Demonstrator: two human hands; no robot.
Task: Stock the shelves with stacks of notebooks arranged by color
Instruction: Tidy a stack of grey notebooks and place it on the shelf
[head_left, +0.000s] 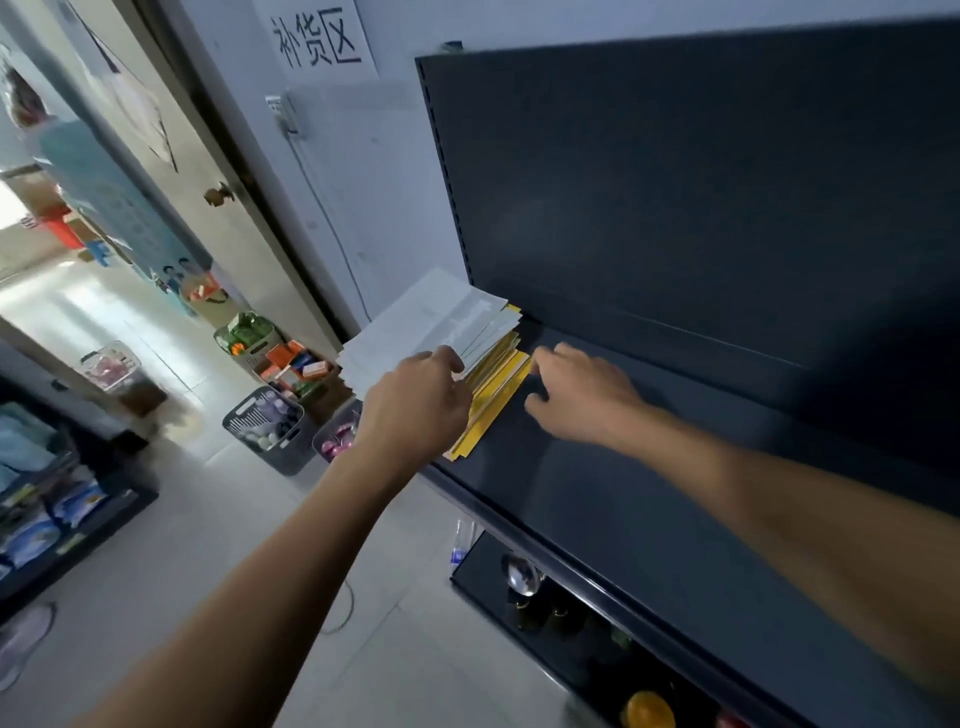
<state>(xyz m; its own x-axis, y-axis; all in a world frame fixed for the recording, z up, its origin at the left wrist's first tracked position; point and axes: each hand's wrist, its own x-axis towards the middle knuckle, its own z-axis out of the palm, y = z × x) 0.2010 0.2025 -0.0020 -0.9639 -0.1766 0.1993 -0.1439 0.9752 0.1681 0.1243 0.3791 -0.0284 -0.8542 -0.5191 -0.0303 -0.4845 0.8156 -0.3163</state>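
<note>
Left hand (415, 402) grips the near edge of the notebook stack (431, 322); right hand (584, 397), fingers straight, presses the yellow notebooks (500, 378). Advise squaring edges flush.

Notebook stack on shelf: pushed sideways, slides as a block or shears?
Likely shears: the notebook stack is fanned, yellow edges stepping out under white ones. Thin, so probably floppy singly. White ones seem to overhang the shelf end; may tip.

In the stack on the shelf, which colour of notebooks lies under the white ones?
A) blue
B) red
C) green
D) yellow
D: yellow notebooks show beneath the white notebooks, at the left end of the dark shelf.
</note>
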